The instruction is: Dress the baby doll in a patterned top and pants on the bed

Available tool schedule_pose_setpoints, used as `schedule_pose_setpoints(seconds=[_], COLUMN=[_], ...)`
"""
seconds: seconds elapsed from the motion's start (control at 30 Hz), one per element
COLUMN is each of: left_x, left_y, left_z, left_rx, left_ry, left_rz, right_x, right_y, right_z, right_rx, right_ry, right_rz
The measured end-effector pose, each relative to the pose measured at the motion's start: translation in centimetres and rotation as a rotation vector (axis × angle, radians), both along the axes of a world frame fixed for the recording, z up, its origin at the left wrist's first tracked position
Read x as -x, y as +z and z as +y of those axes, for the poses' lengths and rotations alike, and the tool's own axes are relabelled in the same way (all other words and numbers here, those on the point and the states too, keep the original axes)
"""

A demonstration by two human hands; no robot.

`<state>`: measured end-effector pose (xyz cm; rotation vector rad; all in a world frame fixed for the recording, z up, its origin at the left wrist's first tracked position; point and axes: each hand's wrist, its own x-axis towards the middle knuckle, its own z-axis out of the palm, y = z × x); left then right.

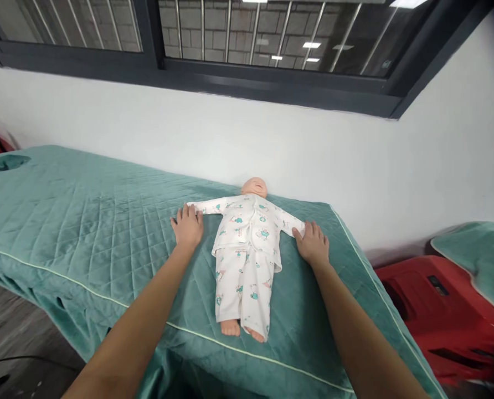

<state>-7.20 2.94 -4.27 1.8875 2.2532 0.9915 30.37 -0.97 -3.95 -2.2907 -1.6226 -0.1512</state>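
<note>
A baby doll lies on its back on a green quilted bed cover, its head toward the wall and its bare feet toward me. White pajamas with a small teal and pink print dress it, the top fastened down the front. Both sleeves stretch out sideways. My left hand rests palm down at the end of the sleeve on the left, fingers apart. At the other sleeve's end lies my right hand, its fingers spread and its thumb against the cuff. The doll's hands are hidden.
The green bed cover runs far to the left, with a face hole at that end. Behind it stands a white wall below a dark-framed window. Red plastic stools stand beside the bed on the right.
</note>
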Motion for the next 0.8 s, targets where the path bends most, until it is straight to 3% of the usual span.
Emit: schedule_pose_setpoints(seconds=[0.1,0.2,0.27,0.33,0.43,0.57,0.8], left_x=[-0.3,-1.4,-2.6,-3.9,-5.3,-6.3,-7.0], left_y=[0.3,0.8,1.4,2.1,3.2,4.6,4.4], left_z=[-3.1,-7.2,-9.7,-11.3,-11.8,-10.7,-10.0], left_rx=[-0.211,-0.455,-0.517,-0.506,-0.384,-0.268,-0.324], left_ry=[-0.112,-0.354,-0.515,-0.582,-0.591,-0.585,-0.624], left_rz=[-0.09,-0.162,-0.142,-0.115,-0.048,0.054,0.059], right_x=[2.0,5.1,7.3,9.4,11.8,13.5,14.3], right_y=[0.3,0.6,0.9,1.3,2.0,2.5,4.2], right_z=[-2.0,-5.1,-7.4,-9.3,-10.9,-10.2,-8.4], right_rx=[-0.12,-0.255,-0.365,-0.45,-0.508,-0.482,-0.514], right_ry=[0.045,0.244,0.412,0.517,0.55,0.553,0.536], right_rz=[-0.037,0.01,0.124,0.25,0.36,0.348,0.4])
